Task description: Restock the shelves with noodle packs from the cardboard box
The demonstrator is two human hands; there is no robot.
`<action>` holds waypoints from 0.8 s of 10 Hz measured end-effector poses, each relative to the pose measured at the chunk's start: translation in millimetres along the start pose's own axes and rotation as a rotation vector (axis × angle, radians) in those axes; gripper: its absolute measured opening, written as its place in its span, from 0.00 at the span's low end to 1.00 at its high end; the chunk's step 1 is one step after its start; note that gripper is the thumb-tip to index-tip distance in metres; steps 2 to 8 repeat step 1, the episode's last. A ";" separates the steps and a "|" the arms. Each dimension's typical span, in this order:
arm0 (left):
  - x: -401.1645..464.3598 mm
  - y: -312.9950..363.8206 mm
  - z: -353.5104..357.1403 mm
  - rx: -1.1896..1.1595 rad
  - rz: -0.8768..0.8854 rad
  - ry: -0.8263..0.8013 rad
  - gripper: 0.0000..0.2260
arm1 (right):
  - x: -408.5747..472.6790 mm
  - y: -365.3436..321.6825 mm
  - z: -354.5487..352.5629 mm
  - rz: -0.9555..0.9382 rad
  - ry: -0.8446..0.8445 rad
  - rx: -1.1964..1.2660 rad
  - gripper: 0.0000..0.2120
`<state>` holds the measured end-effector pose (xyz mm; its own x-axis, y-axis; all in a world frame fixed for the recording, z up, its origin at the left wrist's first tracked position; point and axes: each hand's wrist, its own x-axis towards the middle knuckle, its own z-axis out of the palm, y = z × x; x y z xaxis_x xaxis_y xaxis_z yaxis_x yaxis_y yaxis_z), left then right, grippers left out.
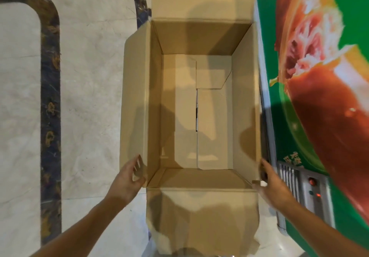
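A brown cardboard box [139,97] stands open on the floor below me, all of its flaps folded outward. Only its bare bottom panels show inside, and I see no noodle packs. My left hand [127,179] is at the box's near left corner, fingers spread and touching the left flap. My right hand [271,183] is at the near right corner, fingers against the right wall's outer edge. Neither hand clearly grips the cardboard. No shelves are in view.
The floor is pale marble with dark veined inlay bands [50,97] on the left. Close against the box's right side stands a green unit [319,77] with a large red-orange food picture, and a grey control panel [311,189] with red lights near my right hand.
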<state>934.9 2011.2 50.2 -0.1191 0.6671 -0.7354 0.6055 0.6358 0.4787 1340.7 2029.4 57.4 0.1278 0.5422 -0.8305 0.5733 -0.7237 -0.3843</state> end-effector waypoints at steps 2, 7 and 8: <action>-47.0 42.2 -22.2 0.071 0.160 0.001 0.25 | -58.4 -33.6 -14.7 -0.065 0.027 -0.046 0.36; -47.0 42.2 -22.2 0.071 0.160 0.001 0.25 | -58.4 -33.6 -14.7 -0.065 0.027 -0.046 0.36; -47.0 42.2 -22.2 0.071 0.160 0.001 0.25 | -58.4 -33.6 -14.7 -0.065 0.027 -0.046 0.36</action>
